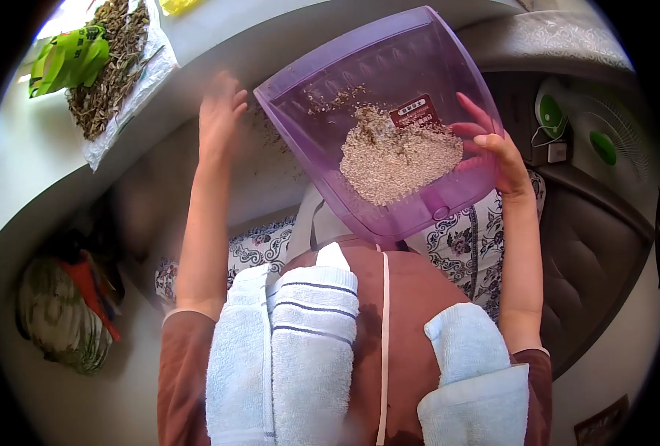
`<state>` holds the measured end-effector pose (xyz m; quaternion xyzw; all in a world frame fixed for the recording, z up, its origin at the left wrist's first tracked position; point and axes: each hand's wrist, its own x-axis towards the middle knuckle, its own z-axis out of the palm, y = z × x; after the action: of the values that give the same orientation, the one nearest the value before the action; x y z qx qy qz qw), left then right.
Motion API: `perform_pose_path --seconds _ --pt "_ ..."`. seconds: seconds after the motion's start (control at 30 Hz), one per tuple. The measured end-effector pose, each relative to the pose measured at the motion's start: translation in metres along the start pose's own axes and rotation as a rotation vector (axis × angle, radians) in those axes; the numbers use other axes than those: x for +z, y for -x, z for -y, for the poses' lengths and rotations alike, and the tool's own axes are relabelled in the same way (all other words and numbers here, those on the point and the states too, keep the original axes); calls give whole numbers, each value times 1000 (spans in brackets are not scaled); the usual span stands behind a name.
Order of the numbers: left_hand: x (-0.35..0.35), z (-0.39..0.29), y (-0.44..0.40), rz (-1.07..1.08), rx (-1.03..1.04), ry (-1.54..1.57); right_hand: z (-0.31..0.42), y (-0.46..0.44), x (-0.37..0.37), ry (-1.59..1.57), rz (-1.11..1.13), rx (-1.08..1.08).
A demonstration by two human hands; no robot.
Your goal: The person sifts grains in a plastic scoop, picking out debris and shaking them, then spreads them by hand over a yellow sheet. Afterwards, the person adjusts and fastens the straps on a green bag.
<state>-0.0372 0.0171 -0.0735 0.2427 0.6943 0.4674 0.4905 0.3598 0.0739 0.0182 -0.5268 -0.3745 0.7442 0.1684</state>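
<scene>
- in front of the brown garment [411, 297], the purple bin [411, 215] holds a heap of pale grains [400, 163]
- right hand [507, 163] — grip grasping the bin's right wall
- left hand [222, 111] — grip released, loosely curled, near the bin's left rim

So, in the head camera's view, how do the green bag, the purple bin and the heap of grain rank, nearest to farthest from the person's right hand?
1. Purple bin: touching; the right hand holds its right side.
2. Heap of grain: inside the bin, left of the hand.
3. Green bag: far off at upper left, by the dried plant pieces.
</scene>
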Motion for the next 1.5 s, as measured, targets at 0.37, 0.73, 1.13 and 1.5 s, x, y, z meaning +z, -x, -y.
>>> perform_pose_path --seconds 0.37,0.73,1.13,1.5 --pt "39 -28 80 54 -1 697 -52 -21 48 -14 49 -375" --pt "-3 -23 16 39 -186 672 -9 -38 102 70 -107 -345" --pt "22 -67 -48 73 -207 677 54 -65 94 133 -186 -291" --pt "132 -152 -82 -232 559 -431 189 -159 -1 282 -87 -428"
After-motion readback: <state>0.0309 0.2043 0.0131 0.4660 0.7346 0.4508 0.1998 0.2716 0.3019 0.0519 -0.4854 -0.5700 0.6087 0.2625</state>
